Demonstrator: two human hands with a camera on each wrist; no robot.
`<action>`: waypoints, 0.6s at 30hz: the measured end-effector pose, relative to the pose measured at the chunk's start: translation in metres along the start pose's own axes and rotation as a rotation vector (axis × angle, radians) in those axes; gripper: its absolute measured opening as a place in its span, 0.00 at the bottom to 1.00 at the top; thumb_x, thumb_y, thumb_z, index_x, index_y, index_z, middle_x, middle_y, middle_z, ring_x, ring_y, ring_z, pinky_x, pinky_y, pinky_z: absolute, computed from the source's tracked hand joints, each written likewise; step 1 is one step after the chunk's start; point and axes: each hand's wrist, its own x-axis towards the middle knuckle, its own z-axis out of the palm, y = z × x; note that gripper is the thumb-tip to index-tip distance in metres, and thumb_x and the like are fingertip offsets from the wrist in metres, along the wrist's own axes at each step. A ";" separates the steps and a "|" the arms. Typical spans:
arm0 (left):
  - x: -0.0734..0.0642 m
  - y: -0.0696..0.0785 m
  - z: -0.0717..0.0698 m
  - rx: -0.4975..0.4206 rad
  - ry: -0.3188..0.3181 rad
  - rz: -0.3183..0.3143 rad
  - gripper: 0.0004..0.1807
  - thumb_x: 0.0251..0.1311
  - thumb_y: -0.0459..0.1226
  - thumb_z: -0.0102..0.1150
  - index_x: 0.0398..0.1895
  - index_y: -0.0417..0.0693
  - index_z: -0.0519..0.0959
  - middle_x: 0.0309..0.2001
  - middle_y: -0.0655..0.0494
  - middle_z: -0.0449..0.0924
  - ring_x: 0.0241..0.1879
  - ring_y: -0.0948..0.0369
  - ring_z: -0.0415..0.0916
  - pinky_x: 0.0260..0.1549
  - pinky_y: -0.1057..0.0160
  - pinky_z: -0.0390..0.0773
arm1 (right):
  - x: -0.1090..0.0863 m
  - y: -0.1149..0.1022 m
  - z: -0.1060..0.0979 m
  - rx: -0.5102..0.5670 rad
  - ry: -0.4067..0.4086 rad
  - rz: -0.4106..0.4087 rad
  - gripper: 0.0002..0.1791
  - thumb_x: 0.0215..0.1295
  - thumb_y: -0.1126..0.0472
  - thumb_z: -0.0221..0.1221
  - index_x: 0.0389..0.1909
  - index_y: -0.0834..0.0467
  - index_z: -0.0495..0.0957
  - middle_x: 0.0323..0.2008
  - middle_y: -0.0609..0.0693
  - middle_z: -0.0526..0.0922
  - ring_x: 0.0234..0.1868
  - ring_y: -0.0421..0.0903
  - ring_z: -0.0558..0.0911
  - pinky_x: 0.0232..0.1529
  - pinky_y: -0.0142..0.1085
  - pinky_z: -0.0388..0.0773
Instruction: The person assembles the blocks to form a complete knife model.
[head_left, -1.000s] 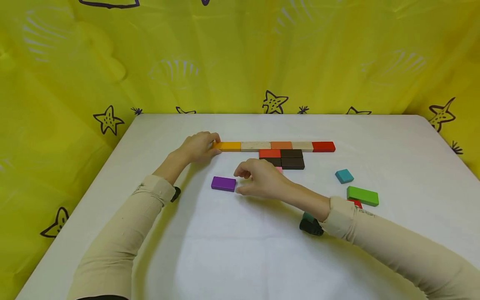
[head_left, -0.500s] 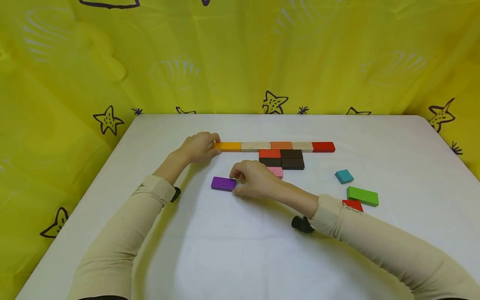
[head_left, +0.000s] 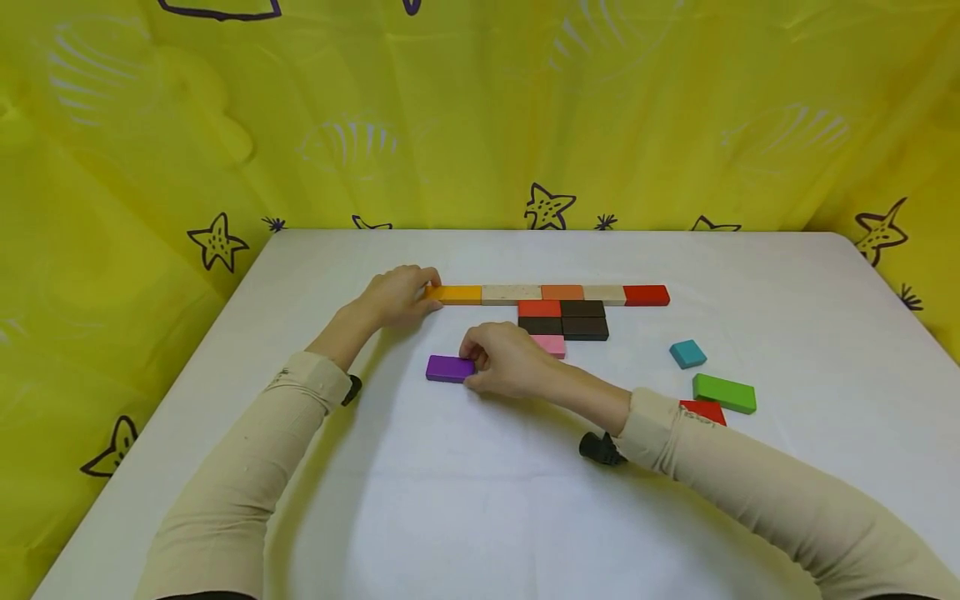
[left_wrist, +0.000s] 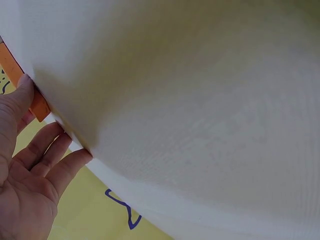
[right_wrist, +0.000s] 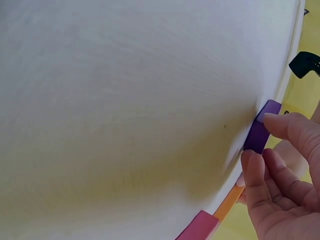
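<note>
My left hand (head_left: 397, 296) pinches the left end of a yellow-orange block (head_left: 459, 295), the leftmost in a straight row. In the left wrist view, the thumb lies along this block's edge (left_wrist: 40, 106). Lower down, my right hand (head_left: 510, 360) pinches the right end of a purple block (head_left: 448, 369) between thumb and fingers; the right wrist view shows the purple block (right_wrist: 262, 127) in that pinch. Just behind the right hand, a pink block (head_left: 549, 346) is partly covered by it. Dark brown blocks (head_left: 584, 328) and a red-orange block (head_left: 539, 308) adjoin the row's near side.
Along the row lie a pale wood block (head_left: 512, 294), an orange block (head_left: 562, 292) and a red block (head_left: 647, 296). To the right are a teal block (head_left: 687, 354), a green block (head_left: 724, 393) and another red block (head_left: 703, 411), partly behind the right sleeve. A yellow curtain backs the white table.
The right hand has moved left to the purple block and taken its right end, and the block has shifted slightly right. The left hand has stayed on the yellow-orange block.
</note>
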 end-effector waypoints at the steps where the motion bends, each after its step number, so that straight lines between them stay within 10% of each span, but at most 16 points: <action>1: 0.000 0.000 0.000 0.001 0.001 0.001 0.18 0.71 0.44 0.61 0.58 0.44 0.77 0.41 0.47 0.77 0.42 0.51 0.72 0.43 0.48 0.75 | -0.001 0.000 -0.001 -0.005 0.002 -0.002 0.13 0.57 0.65 0.71 0.42 0.62 0.83 0.35 0.50 0.82 0.37 0.43 0.78 0.43 0.34 0.76; 18: 0.000 0.002 -0.001 0.005 -0.011 -0.007 0.18 0.72 0.44 0.60 0.59 0.45 0.76 0.40 0.47 0.76 0.41 0.50 0.71 0.42 0.50 0.74 | -0.037 0.002 -0.027 0.040 0.054 -0.062 0.14 0.56 0.67 0.68 0.44 0.63 0.83 0.37 0.50 0.85 0.39 0.43 0.81 0.46 0.39 0.81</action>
